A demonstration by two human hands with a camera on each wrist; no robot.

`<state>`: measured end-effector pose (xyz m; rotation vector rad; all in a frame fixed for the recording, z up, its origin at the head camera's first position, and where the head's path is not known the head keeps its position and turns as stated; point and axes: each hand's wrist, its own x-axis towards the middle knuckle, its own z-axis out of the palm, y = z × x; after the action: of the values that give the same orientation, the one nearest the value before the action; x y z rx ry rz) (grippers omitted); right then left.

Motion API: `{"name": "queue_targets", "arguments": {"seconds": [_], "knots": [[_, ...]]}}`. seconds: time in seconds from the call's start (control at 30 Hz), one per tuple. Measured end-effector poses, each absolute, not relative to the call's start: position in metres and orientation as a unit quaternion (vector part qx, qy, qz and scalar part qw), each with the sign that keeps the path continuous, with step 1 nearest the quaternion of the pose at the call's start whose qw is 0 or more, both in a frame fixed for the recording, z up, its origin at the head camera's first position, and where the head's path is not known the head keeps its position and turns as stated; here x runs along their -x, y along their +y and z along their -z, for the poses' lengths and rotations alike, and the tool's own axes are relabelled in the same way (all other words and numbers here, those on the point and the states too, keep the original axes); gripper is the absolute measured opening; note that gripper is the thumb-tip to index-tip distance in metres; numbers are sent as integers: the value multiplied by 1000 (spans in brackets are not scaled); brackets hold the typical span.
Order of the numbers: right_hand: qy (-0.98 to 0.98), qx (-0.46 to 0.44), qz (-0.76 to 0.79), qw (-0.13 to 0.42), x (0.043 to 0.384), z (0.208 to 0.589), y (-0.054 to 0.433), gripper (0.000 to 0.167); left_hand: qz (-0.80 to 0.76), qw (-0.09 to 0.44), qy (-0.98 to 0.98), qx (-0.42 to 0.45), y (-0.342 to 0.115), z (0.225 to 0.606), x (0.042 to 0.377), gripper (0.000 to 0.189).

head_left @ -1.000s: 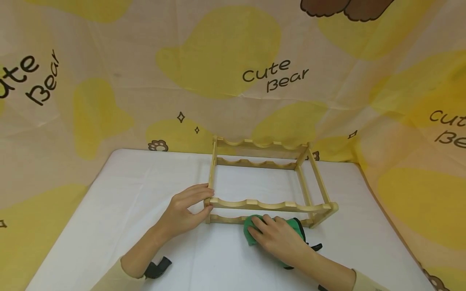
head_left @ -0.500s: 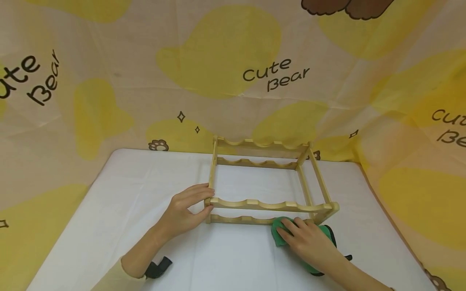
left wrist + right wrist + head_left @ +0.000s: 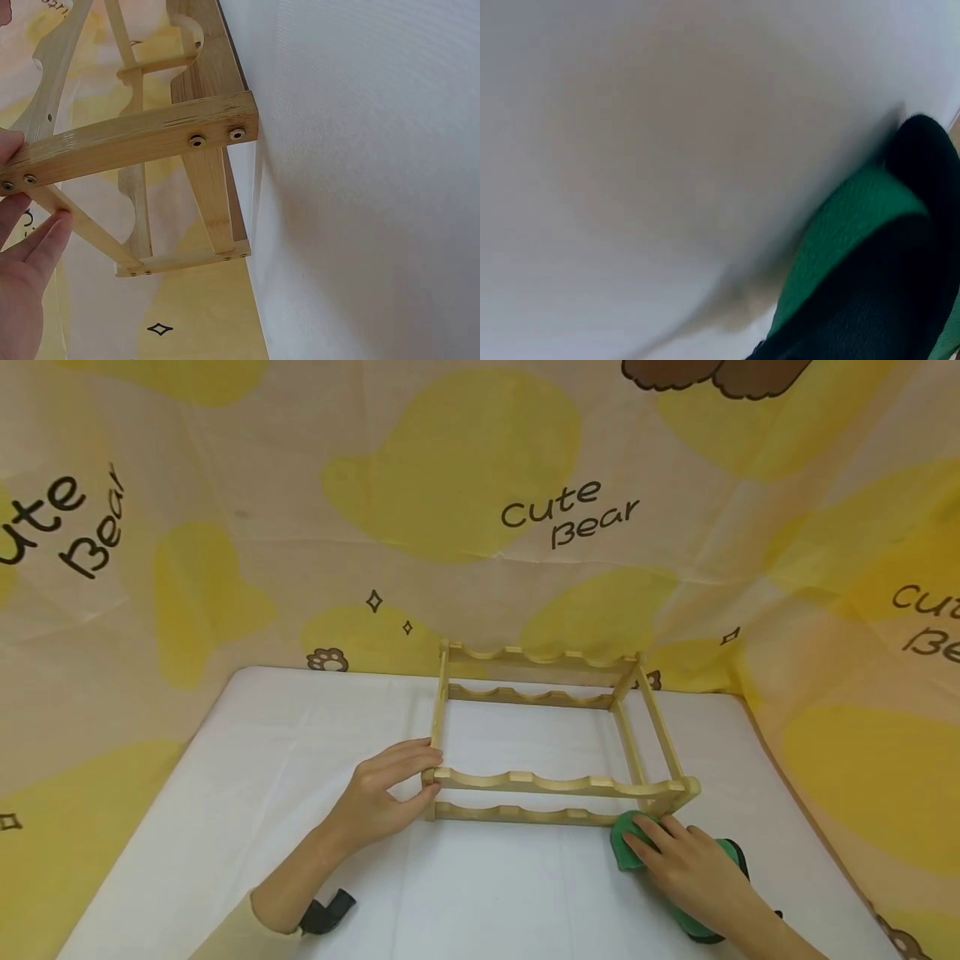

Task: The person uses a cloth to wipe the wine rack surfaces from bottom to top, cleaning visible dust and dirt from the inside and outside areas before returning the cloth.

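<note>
A light wooden wine rack [image 3: 517, 782] with scalloped rails stands on the white table. My left hand [image 3: 386, 789] grips its front left corner, thumb at the front and fingers over the side bar. In the left wrist view, the fingers [image 3: 46, 244] touch the wood near a screwed end bar [image 3: 142, 135]. My right hand [image 3: 693, 868] holds a green cloth [image 3: 628, 839] with black edging at the right end of the lower front rail. The right wrist view shows the green cloth [image 3: 847, 225] and its black edging close over the white surface; the right fingers are hidden there.
A black bent piece [image 3: 327, 912] shows beside the left forearm. Behind the white table [image 3: 480, 893] hangs a yellow-patterned curtain [image 3: 465, 468], close to the back of the rack, and it continues along both sides.
My right hand has slid rightward with the green cloth along the lower front rail, from its middle to its right end. The left hand and the rack stay in place.
</note>
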<state>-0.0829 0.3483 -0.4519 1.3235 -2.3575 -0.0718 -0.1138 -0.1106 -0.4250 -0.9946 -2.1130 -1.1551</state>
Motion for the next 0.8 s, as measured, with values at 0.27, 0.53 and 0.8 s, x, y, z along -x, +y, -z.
{"name": "queue_targets", "arguments": {"seconds": [0.27, 0.53, 0.8], "knots": [[-844, -483, 13, 234, 80, 449, 365, 64, 429, 265, -780, 370, -110, 426, 114, 45], [-839, -481, 16, 253, 79, 434, 377, 67, 429, 265, -781, 367, -110, 426, 113, 45], [-822, -481, -10, 304, 82, 414, 386, 57, 431, 265, -779, 369, -109, 426, 114, 46]]}}
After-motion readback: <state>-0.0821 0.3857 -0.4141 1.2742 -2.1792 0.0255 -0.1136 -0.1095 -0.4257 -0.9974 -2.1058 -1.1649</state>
